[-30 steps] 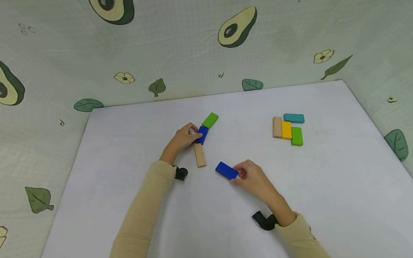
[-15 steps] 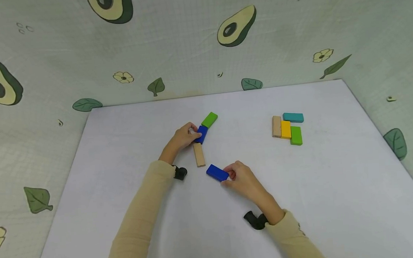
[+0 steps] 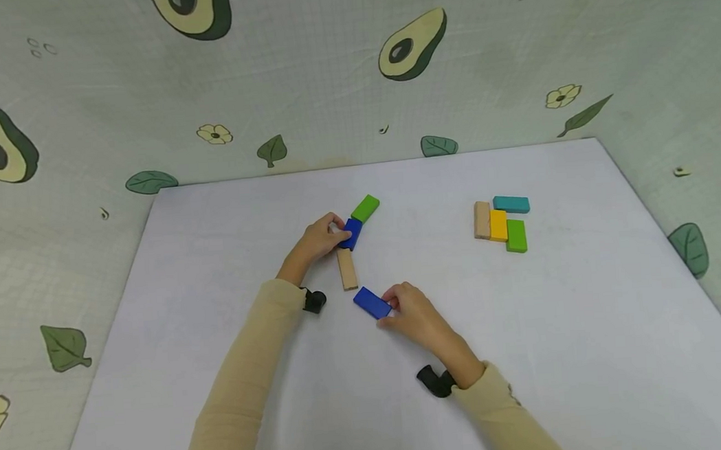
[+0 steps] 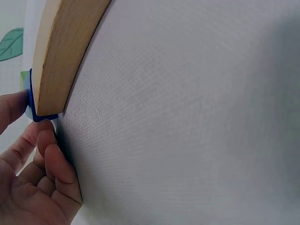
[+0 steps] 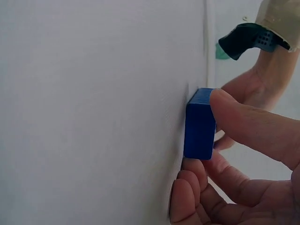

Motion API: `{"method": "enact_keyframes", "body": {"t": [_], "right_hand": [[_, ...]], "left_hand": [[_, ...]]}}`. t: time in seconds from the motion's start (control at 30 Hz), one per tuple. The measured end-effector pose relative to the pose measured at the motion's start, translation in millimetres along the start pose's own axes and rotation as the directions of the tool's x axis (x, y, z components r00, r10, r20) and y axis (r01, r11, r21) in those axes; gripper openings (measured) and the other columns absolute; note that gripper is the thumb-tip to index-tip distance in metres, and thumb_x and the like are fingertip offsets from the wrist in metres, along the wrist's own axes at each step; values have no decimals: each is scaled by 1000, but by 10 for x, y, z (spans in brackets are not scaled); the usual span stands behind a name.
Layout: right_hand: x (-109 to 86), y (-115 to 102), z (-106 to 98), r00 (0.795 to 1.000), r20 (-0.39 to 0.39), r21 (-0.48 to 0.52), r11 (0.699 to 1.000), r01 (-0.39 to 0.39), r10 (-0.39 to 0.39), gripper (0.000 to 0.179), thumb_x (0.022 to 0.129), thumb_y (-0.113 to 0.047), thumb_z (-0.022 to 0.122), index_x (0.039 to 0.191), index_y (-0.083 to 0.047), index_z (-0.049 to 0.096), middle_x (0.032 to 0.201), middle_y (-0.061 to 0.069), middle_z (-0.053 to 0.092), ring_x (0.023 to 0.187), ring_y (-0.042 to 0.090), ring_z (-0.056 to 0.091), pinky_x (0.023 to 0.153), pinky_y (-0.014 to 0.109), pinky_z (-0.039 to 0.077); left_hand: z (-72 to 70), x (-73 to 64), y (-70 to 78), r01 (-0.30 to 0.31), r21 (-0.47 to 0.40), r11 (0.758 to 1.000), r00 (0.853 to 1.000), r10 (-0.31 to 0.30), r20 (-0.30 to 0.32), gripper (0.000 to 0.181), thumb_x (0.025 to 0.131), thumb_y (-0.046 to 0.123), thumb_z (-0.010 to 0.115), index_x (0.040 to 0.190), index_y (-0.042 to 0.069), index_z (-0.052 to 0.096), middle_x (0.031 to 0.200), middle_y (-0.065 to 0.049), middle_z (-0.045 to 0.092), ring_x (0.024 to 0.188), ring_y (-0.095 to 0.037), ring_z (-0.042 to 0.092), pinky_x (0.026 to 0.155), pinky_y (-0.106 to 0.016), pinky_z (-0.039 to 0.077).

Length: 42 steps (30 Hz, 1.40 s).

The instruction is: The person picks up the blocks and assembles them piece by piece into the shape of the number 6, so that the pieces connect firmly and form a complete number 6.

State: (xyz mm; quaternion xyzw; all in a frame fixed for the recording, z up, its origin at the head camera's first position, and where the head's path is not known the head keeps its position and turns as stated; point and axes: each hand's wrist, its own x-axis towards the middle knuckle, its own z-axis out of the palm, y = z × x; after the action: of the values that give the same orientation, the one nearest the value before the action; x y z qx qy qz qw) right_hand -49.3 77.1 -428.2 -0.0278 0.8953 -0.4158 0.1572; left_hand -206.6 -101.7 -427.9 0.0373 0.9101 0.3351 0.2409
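A bent row of blocks lies on the white table: a green block (image 3: 366, 208) at the far end, a blue block (image 3: 354, 233) in the middle, a plain wooden block (image 3: 347, 269) nearest. My left hand (image 3: 319, 240) pinches the middle blue block between thumb and fingers, as the left wrist view shows past the wooden block (image 4: 65, 61). In my right hand (image 3: 419, 321) is a second blue block (image 3: 371, 302), gripped at one end by thumb and fingers. Its other end sits close to the near end of the wooden block. The right wrist view shows this blue block (image 5: 199, 131) low at the tabletop.
To the right stands a group of flat blocks: a wooden one (image 3: 482, 220), a yellow one (image 3: 498, 225), a green one (image 3: 516, 236) and a teal one (image 3: 511, 204). A patterned cloth (image 3: 326, 69) hangs behind the table (image 3: 589, 307).
My right hand has slid the second blue block leftward, up to near the wooden block's near end. The left hand stays in place on the middle blue block.
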Motion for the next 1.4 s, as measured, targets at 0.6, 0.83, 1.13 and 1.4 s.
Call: {"method": "enact_keyframes", "body": {"t": [0.6,0.83,1.13,1.4], "right_hand": [[48,-64,14,1000,-10,8,1000,27,-27,24,79,-12,68,97,1,61,77,6,52,72,15,46,62,25,39],[61,-66,18,1000,-2,6,1000,25,-25,24,79,-13,68,97,2,61,76,5,52,70,15,46,61,25,38],[64,-63,12,1000,6,13,1000,18,-18,25,78,-12,69,98,2,61,77,6,52,71,15,46,62,25,39],[51,-62,14,1000,5,14,1000,21,-21,24,78,-13,69,97,1,61,77,5,52,72,15,46,62,25,39]], "left_hand": [[-1,17,-5,-5,10,1000,1000,5,-18,31,88,33,56,111,14,49,78,-3,47,68,-16,45,59,-25,36],[3,19,-20,-13,8,1000,1000,13,-13,32,88,34,55,113,13,49,79,-3,49,68,-15,46,60,-24,36],[-1,-1,-6,-8,10,1000,1000,8,-12,32,88,33,55,113,14,49,79,-3,49,68,-15,47,60,-23,36],[-1,3,5,24,4,1000,1000,-24,1,33,88,34,55,114,14,49,82,-5,50,71,-17,47,61,-24,37]]}}
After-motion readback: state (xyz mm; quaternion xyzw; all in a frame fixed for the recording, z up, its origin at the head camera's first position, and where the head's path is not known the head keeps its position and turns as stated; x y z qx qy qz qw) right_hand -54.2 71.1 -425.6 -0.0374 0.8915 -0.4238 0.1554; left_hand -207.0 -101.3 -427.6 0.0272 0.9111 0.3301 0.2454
